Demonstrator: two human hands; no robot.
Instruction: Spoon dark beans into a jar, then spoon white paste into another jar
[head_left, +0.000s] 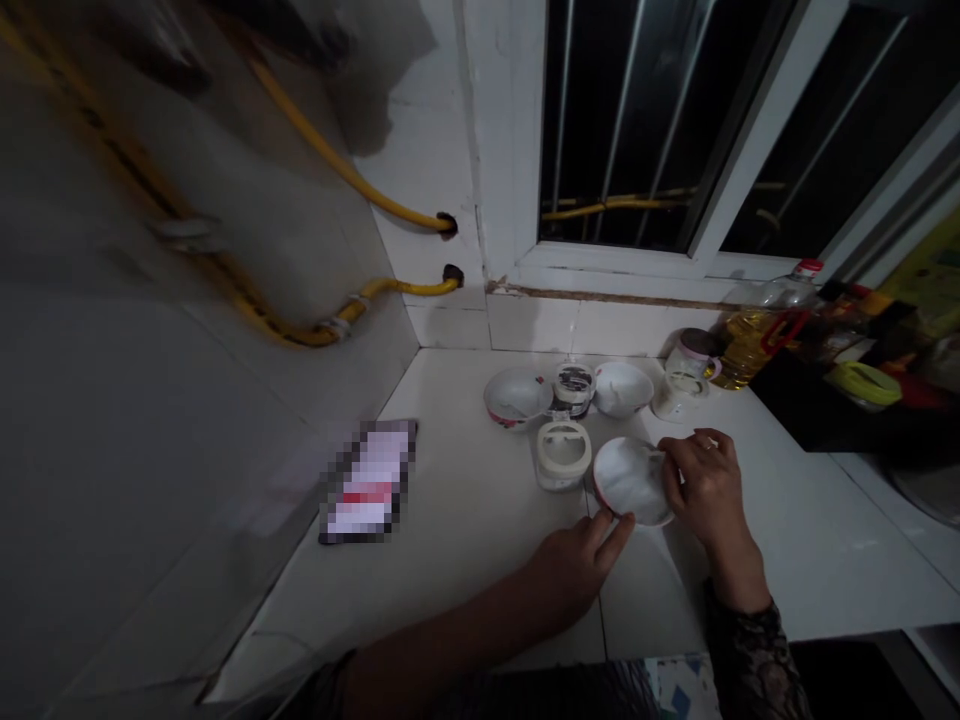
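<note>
A bowl with white contents stands on the white tiled counter. My left hand is at its near-left side, two fingers apart and their tips touching the rim. At the bowl's right side my right hand is closed, its fingertips pinched over the rim; what they hold is too small to make out. Just left of this bowl is an open-lidded jar. Behind are a flower-patterned bowl, a second jar and another white bowl.
A phone-like object, pixelated, lies near the left wall. Back right are a lidded cup, an oil bottle, a green-lidded container and more bottles. Yellow pipes run along the left wall; a barred window is behind.
</note>
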